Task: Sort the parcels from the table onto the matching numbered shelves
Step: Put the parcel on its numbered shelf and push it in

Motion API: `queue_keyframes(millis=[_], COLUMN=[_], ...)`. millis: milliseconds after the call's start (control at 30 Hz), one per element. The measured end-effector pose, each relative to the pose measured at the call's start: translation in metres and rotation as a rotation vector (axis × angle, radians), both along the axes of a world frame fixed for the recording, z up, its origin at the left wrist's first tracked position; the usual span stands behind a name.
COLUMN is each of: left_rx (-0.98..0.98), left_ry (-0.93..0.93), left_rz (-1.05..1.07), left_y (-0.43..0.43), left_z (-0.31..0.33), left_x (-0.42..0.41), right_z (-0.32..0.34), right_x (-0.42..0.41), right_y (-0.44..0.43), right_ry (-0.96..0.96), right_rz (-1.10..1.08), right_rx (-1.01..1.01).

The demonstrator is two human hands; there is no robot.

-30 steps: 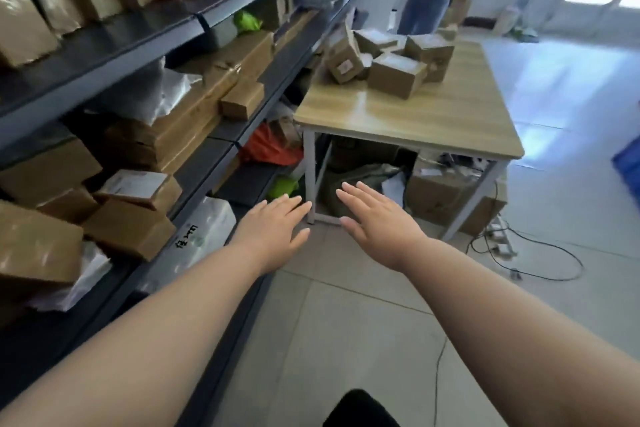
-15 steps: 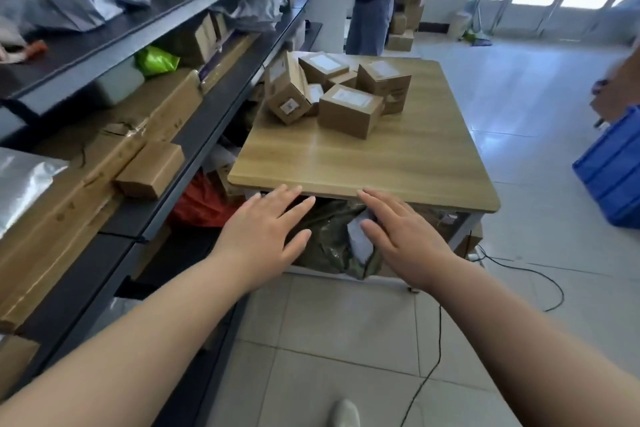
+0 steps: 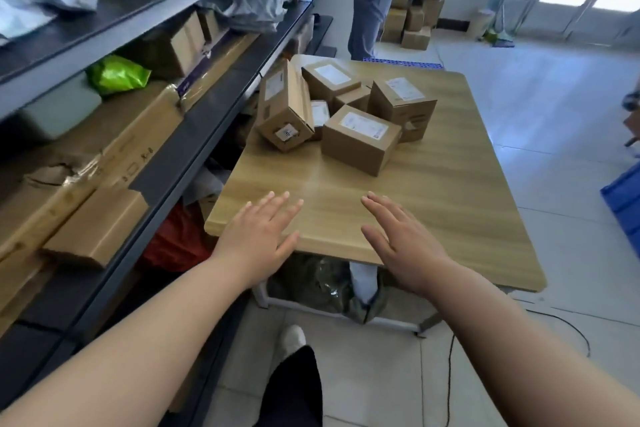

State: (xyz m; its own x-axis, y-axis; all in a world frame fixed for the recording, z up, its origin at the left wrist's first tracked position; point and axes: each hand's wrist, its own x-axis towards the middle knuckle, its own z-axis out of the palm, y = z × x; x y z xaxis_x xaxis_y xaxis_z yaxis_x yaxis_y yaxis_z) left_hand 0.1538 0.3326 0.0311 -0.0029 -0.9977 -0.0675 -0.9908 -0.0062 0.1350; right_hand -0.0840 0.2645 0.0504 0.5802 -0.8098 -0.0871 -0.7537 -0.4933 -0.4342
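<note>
table (image 3: 433,204), boxes (image 3: 360,139) atop; shelves (image 3: 194,121) stocked (parcels (image 3: 93,229))

6 cardboard parcels (image 3: 360,140), 1 table (image 3: 450,201), 2 hands (image 3: 259,236) and 1 green bag (image 3: 117,74).

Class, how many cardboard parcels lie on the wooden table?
6: left tilted parcel, back parcel, middle parcel, right parcel, front parcel, wedged parcel; others may be hidden.

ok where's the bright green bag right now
Head view, left side: the green bag lies on the middle shelf, between a pale box to its left and a brown cardboard box to its right.
</note>
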Motion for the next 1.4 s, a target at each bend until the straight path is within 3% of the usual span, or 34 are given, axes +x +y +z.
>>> queue_keyframes(millis=[367, 767, 1100, 1400], left_rx=[0.034, 0.094, 0.213, 0.166], left_ry=[-0.097, 0.014, 0.257, 0.732], left_rz=[-0.041, 0.215, 0.431, 0.54], left_y=[-0.197, -0.296, -0.345, -0.354], left_z=[-0.017, -0.042, -0.084, -0.1], left_x=[0.116, 0.19, 0.211, 0.198], right_z=[-0.003, -0.027, -0.072, -0.083], right_x=[0.106, 0.212, 0.286, 0.294], right_y=[-0.161, -0.281, -0.34, -0.336], right_ry=[0.06, 0.008, -0.234, -0.351], right_rz=[-0.099, -0.133, -0.313, -0.363], right_rx=[0.017, 0.173, 0.356, 0.401])
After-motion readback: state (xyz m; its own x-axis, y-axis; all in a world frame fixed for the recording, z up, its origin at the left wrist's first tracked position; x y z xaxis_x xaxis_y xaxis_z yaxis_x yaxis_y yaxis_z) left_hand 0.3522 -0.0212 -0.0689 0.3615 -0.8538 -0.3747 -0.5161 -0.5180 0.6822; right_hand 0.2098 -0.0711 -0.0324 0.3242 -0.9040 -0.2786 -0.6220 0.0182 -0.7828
